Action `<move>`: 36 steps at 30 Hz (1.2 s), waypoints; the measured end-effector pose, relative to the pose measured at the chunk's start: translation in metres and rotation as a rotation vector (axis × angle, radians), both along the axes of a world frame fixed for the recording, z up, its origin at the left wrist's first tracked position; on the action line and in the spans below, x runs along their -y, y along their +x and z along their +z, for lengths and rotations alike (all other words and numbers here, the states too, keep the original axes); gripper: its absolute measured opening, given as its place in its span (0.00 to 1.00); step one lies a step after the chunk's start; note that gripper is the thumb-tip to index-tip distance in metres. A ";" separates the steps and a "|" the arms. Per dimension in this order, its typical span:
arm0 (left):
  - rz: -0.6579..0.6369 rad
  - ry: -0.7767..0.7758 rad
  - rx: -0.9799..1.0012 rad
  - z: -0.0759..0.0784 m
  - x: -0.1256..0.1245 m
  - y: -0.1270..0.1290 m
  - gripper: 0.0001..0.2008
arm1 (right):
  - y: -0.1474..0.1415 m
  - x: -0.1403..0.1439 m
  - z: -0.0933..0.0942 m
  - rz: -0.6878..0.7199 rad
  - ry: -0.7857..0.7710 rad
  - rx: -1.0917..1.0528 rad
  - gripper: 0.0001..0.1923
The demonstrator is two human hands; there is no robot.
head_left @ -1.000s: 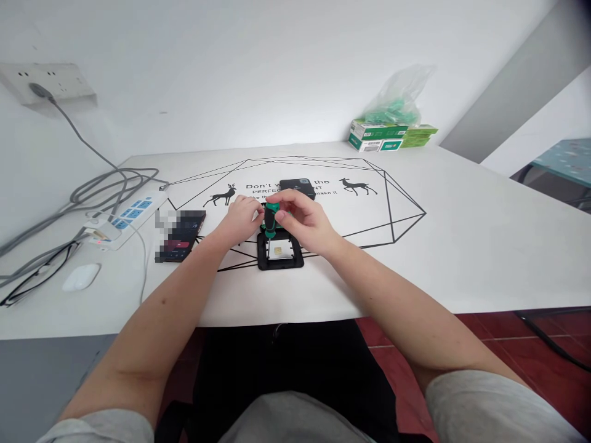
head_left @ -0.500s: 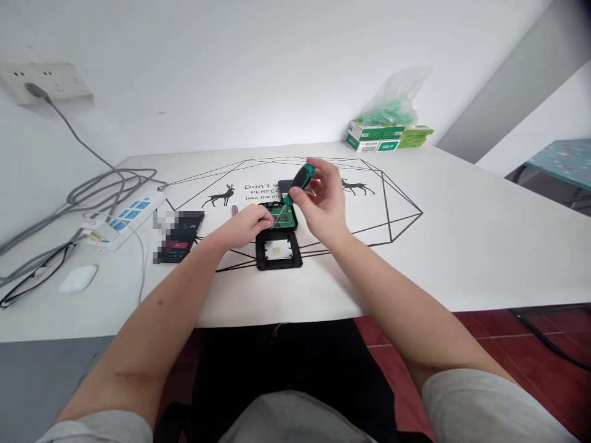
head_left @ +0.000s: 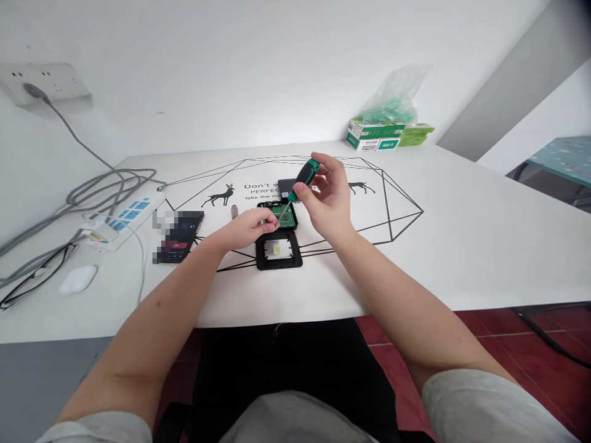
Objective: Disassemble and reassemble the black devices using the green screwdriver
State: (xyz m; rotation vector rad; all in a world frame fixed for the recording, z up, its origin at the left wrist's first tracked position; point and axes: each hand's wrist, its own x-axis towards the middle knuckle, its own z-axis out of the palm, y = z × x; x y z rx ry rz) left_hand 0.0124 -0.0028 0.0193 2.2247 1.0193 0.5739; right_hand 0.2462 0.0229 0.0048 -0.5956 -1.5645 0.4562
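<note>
Green circuit board (head_left: 282, 215) seated in a black housing at the centre of the white table (head_left: 462, 246), just beyond a black square frame (head_left: 279, 252) that lies nearer the person; screwdriver (head_left: 299, 183) with green-and-black handle held tilted above the board, its thin shaft slanting down and leftward toward the board's left edge; right hand (head_left: 329, 197) pinching the handle between thumb and fingertips, the remaining fingers curled loosely behind; left hand (head_left: 247, 226) resting at the board's left side, thumb and forefinger pressed together at the tip of the shaft, though whether they pinch a screw is too small to tell. To do this step well, judged from the pose: keep the tip steady over the housing, support the board with the left hand, and bring the shaft upright before any turning, since a slanted bit tends to slip. Outward: a dark phone (head_left: 178, 235) to the left, a small pinkish object (head_left: 234, 211) beside the board, a power strip (head_left: 120, 219) with grey cables, a white mouse (head_left: 77, 279), green boxes (head_left: 383, 136) at the far edge. Compared with half a second ago: the handle sits slightly higher and further right; the left hand is nearly unchanged; a second ago the screwdriver stood upright over the board.
</note>
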 end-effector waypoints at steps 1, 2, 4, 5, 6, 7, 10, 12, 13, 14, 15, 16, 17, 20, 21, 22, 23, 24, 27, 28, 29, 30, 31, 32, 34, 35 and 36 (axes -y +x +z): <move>-0.002 0.004 -0.003 0.000 0.000 0.000 0.11 | 0.000 0.000 0.000 0.002 -0.005 0.003 0.32; -0.003 0.007 -0.006 0.000 0.001 0.001 0.11 | 0.000 -0.001 0.000 0.002 -0.010 0.005 0.32; -0.005 0.016 -0.011 0.000 0.002 0.002 0.11 | 0.001 0.000 0.001 -0.001 -0.017 0.010 0.32; -0.008 0.023 -0.015 -0.001 0.002 0.002 0.11 | 0.001 0.000 0.001 -0.003 -0.021 0.012 0.33; -0.013 0.033 -0.018 -0.001 0.002 0.004 0.10 | 0.001 0.001 0.002 -0.006 -0.024 0.015 0.33; -0.020 0.045 -0.021 -0.002 0.002 0.005 0.10 | 0.000 0.002 0.003 -0.007 -0.028 0.019 0.33; -0.049 0.078 -0.028 -0.006 0.002 0.011 0.09 | 0.000 0.006 0.006 -0.003 -0.030 0.050 0.33; -0.062 0.094 -0.022 -0.011 0.002 0.016 0.09 | 0.000 0.009 0.009 0.014 -0.027 0.076 0.33; -0.068 0.096 -0.017 -0.014 0.002 0.018 0.09 | 0.000 0.010 0.010 0.028 -0.024 0.090 0.33; -0.073 0.094 -0.012 -0.016 0.002 0.019 0.09 | 0.000 0.010 0.011 0.044 -0.022 0.102 0.33; -0.079 0.090 -0.008 -0.019 0.002 0.021 0.09 | 0.001 0.010 0.012 0.062 -0.020 0.113 0.32; -0.084 0.084 -0.007 -0.020 0.003 0.022 0.09 | 0.001 0.010 0.013 0.080 -0.020 0.122 0.32; -0.090 0.078 -0.008 -0.021 0.004 0.023 0.09 | 0.002 0.010 0.013 0.095 -0.020 0.129 0.31; -0.096 0.075 -0.020 -0.021 0.007 0.025 0.10 | 0.004 0.009 0.014 0.124 -0.024 0.135 0.30; -0.099 0.076 -0.025 -0.020 0.008 0.025 0.10 | 0.005 0.009 0.015 0.130 -0.024 0.136 0.29; -0.105 0.080 -0.033 -0.020 0.008 0.025 0.10 | 0.006 0.010 0.015 0.136 -0.025 0.142 0.28; -0.116 0.089 -0.042 -0.020 0.009 0.026 0.09 | 0.006 0.010 0.016 0.141 -0.028 0.152 0.28; -0.131 0.102 -0.053 -0.020 0.008 0.026 0.09 | 0.006 0.011 0.016 0.148 -0.032 0.169 0.27; -0.183 0.145 -0.088 -0.024 0.006 0.027 0.09 | 0.005 0.015 0.018 0.186 -0.039 0.238 0.25; -0.197 0.154 -0.096 -0.026 0.006 0.028 0.09 | 0.004 0.016 0.018 0.204 -0.032 0.260 0.24; -0.207 0.160 -0.102 -0.027 0.005 0.028 0.09 | 0.003 0.017 0.018 0.222 -0.021 0.278 0.23; -0.212 0.166 -0.109 -0.029 0.005 0.029 0.09 | 0.002 0.018 0.019 0.236 -0.009 0.293 0.23; -0.214 0.170 -0.116 -0.030 0.005 0.030 0.09 | 0.002 0.019 0.019 0.244 0.002 0.303 0.22; -0.214 0.174 -0.123 -0.031 0.005 0.030 0.09 | 0.002 0.020 0.019 0.248 0.009 0.309 0.22; -0.211 0.178 -0.136 -0.031 0.006 0.031 0.08 | 0.002 0.020 0.019 0.250 0.012 0.310 0.22; -0.213 0.180 -0.139 -0.031 0.006 0.031 0.07 | 0.002 0.021 0.019 0.253 0.008 0.308 0.22; -0.216 0.182 -0.140 -0.031 0.006 0.030 0.07 | 0.002 0.021 0.019 0.257 0.002 0.304 0.22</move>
